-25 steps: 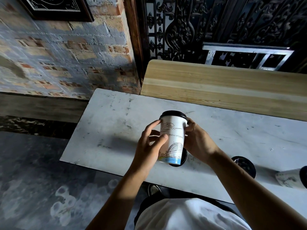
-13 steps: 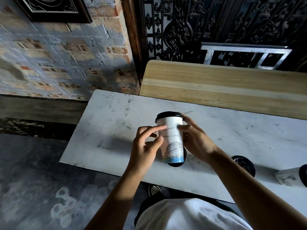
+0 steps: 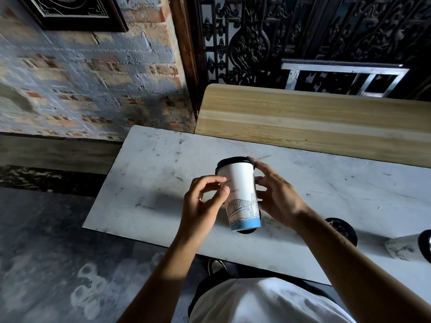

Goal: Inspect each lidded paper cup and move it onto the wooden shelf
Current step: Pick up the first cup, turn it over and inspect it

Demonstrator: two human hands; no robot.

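A white paper cup with a black lid, a line drawing of a bridge and a blue band at its base is held upright above the white table. My left hand touches its left side with the fingertips. My right hand wraps its right side, fingers up near the lid. Directly under it a second black lid peeks out on the table. The wooden shelf runs along the far side of the table with nothing on it.
Another black-lidded cup stands on the table by my right forearm. A white cup lies on its side at the right edge. A brick wall rises at the left, and dark ornate metalwork behind the shelf.
The cup has been turned between my hands, so the bridge drawing has moved to the right. My left fingers have shifted on its side. The cup has drifted slightly left.
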